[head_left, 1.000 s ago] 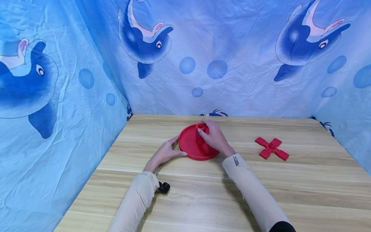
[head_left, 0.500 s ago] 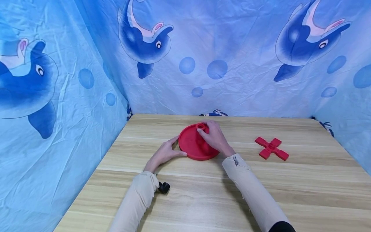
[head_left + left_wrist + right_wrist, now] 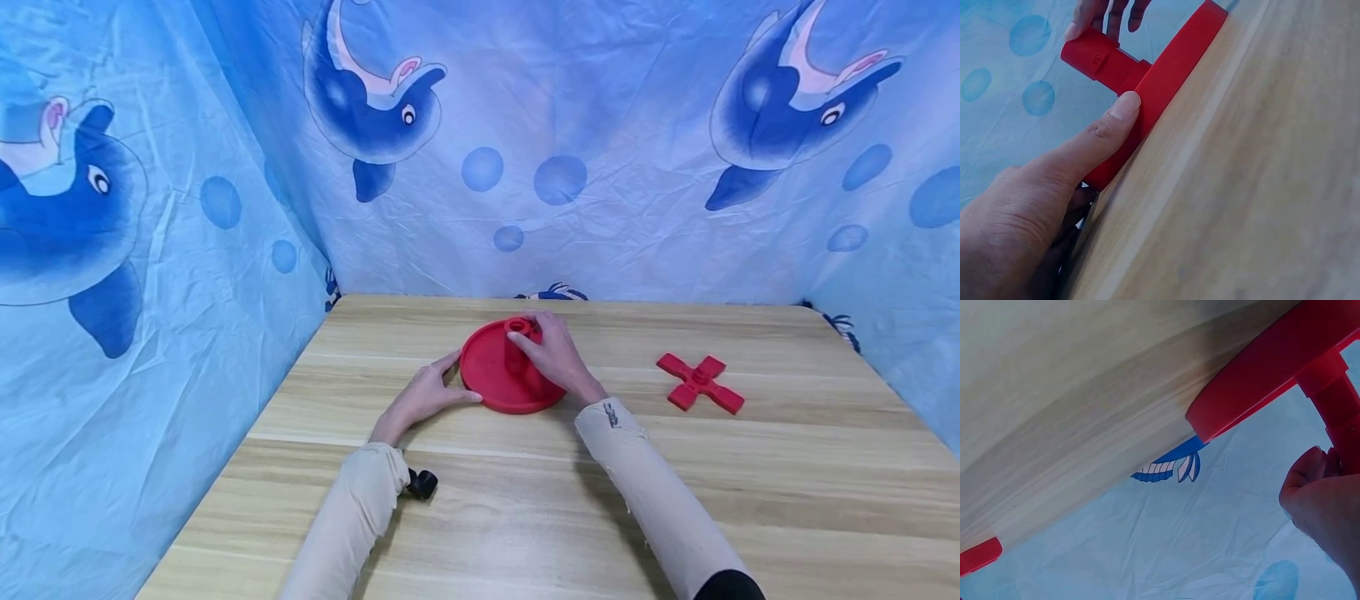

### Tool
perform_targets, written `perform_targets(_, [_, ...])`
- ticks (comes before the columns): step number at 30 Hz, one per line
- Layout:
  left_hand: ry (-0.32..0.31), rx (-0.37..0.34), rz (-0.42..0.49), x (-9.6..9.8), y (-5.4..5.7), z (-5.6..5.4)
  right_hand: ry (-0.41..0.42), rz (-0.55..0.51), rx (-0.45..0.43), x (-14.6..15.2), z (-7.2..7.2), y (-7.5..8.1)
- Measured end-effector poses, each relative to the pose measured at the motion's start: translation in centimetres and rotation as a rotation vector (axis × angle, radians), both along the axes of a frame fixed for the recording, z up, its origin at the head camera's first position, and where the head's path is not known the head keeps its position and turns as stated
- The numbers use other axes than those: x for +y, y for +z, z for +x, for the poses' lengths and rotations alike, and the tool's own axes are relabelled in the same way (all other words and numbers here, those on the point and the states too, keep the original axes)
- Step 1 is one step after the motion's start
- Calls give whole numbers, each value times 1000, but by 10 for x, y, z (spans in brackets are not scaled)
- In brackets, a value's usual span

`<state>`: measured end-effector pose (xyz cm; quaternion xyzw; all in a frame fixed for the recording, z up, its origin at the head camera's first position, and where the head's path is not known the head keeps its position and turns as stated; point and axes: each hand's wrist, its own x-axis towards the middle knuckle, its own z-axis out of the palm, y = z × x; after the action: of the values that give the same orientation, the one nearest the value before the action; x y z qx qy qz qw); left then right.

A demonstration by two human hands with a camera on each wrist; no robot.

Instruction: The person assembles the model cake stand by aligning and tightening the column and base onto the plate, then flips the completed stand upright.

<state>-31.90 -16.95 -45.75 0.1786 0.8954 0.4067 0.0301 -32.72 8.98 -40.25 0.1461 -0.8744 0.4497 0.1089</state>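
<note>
A round red tray (image 3: 491,379) with a low raised rim lies flat on the wooden table. My left hand (image 3: 426,395) holds its left edge, thumb on the near side of the rim and fingers further round. In the left wrist view, that thumb (image 3: 1124,107) presses against the outer wall. A hollow red post (image 3: 1094,56) with a wider top stands upright on the tray, marked with what looks like "34". My right hand (image 3: 557,354) grips the post near its top, thumb on the near side. The post's foot is partly hidden in the head view.
Right of the tray, a red cross-shaped piece (image 3: 700,382) with a raised hub lies on the wooden table (image 3: 510,517). Blue dolphin-printed cloth (image 3: 480,225) hangs behind and at both sides. A small black device (image 3: 422,484) sits at the left wrist.
The head view has shifted very slightly. Both hands keep their hold, and the tray, post and cross-shaped piece stay in place relative to one another.
</note>
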Motion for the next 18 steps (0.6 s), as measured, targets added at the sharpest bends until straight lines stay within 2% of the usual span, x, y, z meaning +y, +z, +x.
perform_targets(7, [-10,-16,5,1,0,-1,-13,-55,-46,9,3,-2])
perform_targets(11, [-8,-20,14,0,-1,-2,-2,-84,-41,18,7,-3])
perform_targets(18, [-16,-23,33,-1,0,-1,2,-66,-40,38,11,-8])
